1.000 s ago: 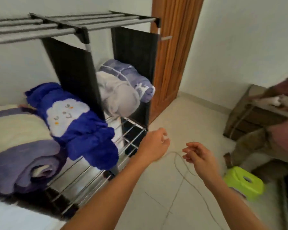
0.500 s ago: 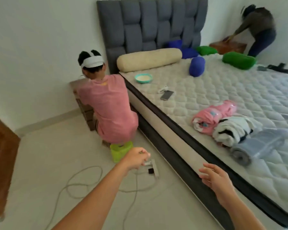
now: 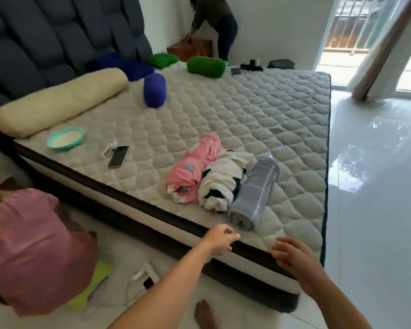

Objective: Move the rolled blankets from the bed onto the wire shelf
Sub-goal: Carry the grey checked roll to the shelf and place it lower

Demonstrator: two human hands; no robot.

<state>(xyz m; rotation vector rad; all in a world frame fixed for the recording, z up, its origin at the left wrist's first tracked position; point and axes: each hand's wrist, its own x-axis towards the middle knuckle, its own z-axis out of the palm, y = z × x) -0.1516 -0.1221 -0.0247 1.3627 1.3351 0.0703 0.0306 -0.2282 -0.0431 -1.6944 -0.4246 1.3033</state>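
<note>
Three rolled blankets lie side by side near the bed's (image 3: 259, 110) front edge: a pink one (image 3: 192, 169), a white and black one (image 3: 223, 184) and a grey-blue checked one (image 3: 255, 195). A dark blue roll (image 3: 155, 90) and two green rolls (image 3: 207, 66) lie farther back. My left hand (image 3: 220, 238) hovers at the mattress edge just below the checked roll, fingers loosely curled, holding nothing. My right hand (image 3: 294, 260) is beside it with fingers apart, empty. The wire shelf is out of view.
A cream bolster (image 3: 57, 100), a teal bowl (image 3: 65, 138) and a phone (image 3: 119, 156) lie on the mattress. A person in a pink shirt (image 3: 31, 248) crouches at lower left over a green stool (image 3: 93, 288). A power strip (image 3: 147, 276) lies on the floor. Another person (image 3: 216, 22) bends at the far corner.
The view has swung from the wire shelf, across the floor, to the bed. Both empty hands have come up close to the mattress edge by the three rolls.
</note>
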